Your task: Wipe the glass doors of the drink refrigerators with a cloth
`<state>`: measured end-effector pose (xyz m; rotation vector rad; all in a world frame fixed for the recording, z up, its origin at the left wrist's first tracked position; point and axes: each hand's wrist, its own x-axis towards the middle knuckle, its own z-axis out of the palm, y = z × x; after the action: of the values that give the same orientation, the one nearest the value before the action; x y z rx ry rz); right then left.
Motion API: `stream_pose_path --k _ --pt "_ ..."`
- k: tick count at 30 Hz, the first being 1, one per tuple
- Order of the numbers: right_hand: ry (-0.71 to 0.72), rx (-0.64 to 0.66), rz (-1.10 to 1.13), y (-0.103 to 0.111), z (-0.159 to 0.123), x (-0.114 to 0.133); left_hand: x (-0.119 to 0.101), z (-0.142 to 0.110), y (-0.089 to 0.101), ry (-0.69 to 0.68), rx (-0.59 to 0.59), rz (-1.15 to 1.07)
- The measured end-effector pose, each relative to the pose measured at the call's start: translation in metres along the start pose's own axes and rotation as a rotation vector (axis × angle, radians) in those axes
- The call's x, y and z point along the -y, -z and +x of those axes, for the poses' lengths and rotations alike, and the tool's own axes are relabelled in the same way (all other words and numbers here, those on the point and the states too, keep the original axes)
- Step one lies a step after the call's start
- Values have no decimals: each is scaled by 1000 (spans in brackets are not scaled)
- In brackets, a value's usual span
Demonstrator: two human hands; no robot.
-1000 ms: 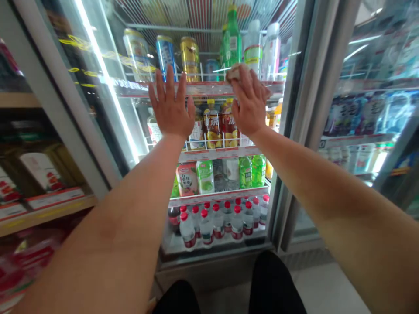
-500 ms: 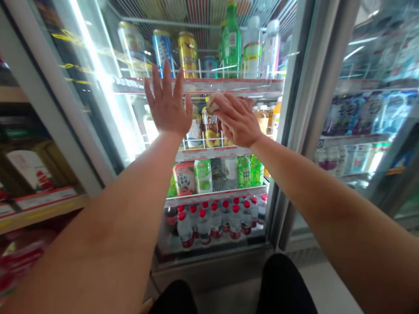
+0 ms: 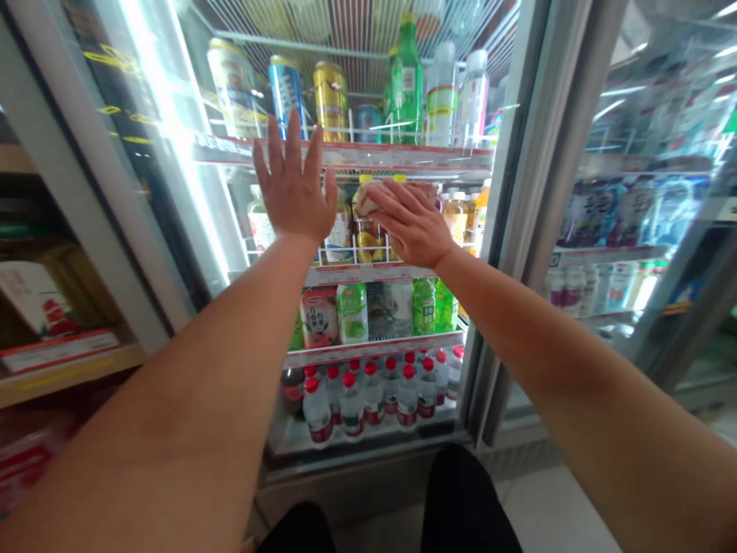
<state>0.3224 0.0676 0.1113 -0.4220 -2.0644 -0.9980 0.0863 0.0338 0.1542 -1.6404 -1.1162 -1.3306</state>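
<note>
My left hand point(image 3: 299, 192) lies flat with fingers spread against the glass door point(image 3: 322, 455) of a lit drinks fridge, holding nothing. To its right, my right hand point(image 3: 420, 230) presses a pale, crumpled cloth point(image 3: 369, 198) to the same glass. Its fingers stretch across the cloth and hide part of it. Behind the glass, near the cloth, stand tea bottles with yellow caps point(image 3: 399, 178). Above the left fingertips are a blue can point(image 3: 285, 84) and a gold can point(image 3: 330, 96).
Lower shelves hold juice cartons point(image 3: 319, 316) and several red-capped water bottles point(image 3: 351, 405). A metal door frame point(image 3: 544, 130) stands at right, with another fridge beyond. Shelved goods point(image 3: 38, 296) are at left. My dark-clothed knees point(image 3: 469, 499) are close to the fridge base.
My right hand and the cloth have moved slightly left and down over the glass. The left hand stays in place. The camera view has shifted a little.
</note>
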Motion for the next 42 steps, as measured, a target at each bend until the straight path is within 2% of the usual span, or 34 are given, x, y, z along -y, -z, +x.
stream_pose_path --k 2,5,7,9,12,14,16,20,22,24,27,29,31,34,36,38,42 --pt "-90 -69 -16 -3 -1 -1 4 0 -3 -49 -23 -16" --pt "-394 -314 -63 -10 -3 -10 9 0 -6 -114 -79 4" --pt "-476 -377 -90 -13 -4 -11 10 0 -6 -105 -74 23" --pt "-350 -267 -90 -10 -4 -8 9 -1 -6 -81 -51 5" --pt "3 7 -47 -3 -4 3 8 -1 -4 -85 -51 -8" --pt "106 62 -40 -1 -4 6 8 -1 -4 -100 -58 8" --pt "19 -34 -73 -4 -4 5 8 -1 -4 -101 -62 10" --pt "-395 -369 -114 -15 -3 -4 6 -1 -4 -93 -78 -10" --pt "-477 -421 -96 -17 -4 -6 6 -2 -4 -91 -80 -9" --pt "-366 -325 -62 -15 -6 -3 6 -2 -4 -96 -82 -20" --pt "18 -27 8 -8 -8 4 4 -1 -2 -102 -88 -33" --pt "136 52 27 -5 -8 6 1 0 0 -81 -81 -10" --pt "43 -22 10 -6 -7 6 -1 0 1 -57 -66 15" --pt "-241 -257 -38 -12 -5 3 -1 0 2 -48 -72 -24" --pt "-354 -360 -73 -14 -5 2 0 1 2 -64 -88 -72" --pt "-307 -317 -101 -14 -8 4 0 1 2 -72 -86 -71" --pt "35 -73 -126 -9 -13 8 -2 1 4 -36 -53 -3"
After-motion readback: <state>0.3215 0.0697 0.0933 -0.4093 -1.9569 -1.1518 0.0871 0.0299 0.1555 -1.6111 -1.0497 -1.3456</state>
